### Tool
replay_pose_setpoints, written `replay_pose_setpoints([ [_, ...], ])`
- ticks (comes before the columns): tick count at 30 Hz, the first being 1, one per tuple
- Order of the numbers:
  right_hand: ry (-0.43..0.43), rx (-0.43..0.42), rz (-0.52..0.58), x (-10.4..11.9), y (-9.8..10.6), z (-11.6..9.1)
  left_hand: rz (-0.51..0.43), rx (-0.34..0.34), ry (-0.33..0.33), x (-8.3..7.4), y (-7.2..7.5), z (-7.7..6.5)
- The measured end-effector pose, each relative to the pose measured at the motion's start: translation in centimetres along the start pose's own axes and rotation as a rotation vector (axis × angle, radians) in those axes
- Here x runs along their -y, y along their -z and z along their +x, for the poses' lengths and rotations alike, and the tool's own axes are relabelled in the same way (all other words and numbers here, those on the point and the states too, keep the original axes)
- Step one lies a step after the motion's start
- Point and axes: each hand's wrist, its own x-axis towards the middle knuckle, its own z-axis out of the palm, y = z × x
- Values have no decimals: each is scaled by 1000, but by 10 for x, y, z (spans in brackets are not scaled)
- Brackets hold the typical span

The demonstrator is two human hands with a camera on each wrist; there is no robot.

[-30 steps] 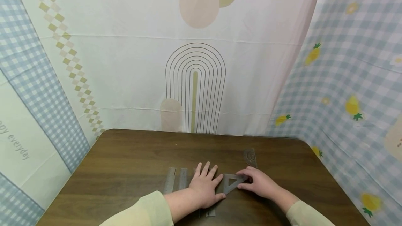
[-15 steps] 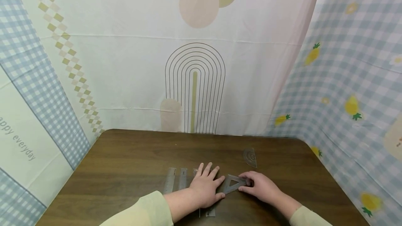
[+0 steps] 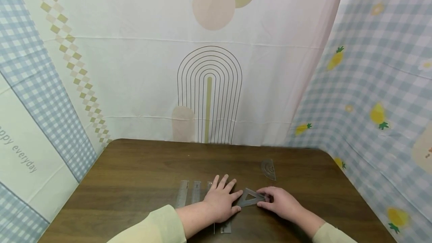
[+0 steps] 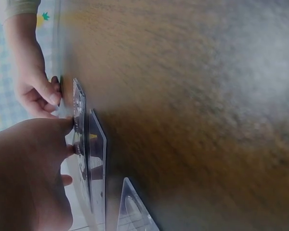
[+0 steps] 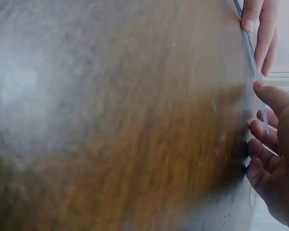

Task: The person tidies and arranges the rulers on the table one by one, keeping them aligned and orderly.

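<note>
My left hand [image 3: 220,201] lies palm down with spread fingers over clear plastic rulers on the table. Its thumb and index finger come to the left side of a clear set square [image 3: 252,203]. Between thumb and fingers, my right hand [image 3: 283,202] pinches the right corner of that set square. From the right wrist view the set square [image 5: 251,50] shows edge-on, low against the tabletop. Two rulers, one wider [image 3: 182,193] and one narrower [image 3: 196,192], lie left of the left hand. Another ruler's end [image 3: 226,229] sticks out below the palm; the rest is covered.
A clear protractor [image 3: 269,170] lies beyond the right hand. The brown wood-grain table [image 3: 141,171] meets a patterned cloth [image 3: 141,85] at its back edge. In the left wrist view a pointed clear plastic piece [image 4: 135,211] lies near the left hand.
My right hand has shifted slightly right and nearer, turning the set square clockwise on the table. My left hand has stayed almost in place.
</note>
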Motion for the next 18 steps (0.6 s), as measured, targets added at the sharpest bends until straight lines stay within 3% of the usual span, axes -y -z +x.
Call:
replay_pose_setpoints([
  [18,53,-15,3,1,-2,-7,-2,9,-28,3,-3,0],
])
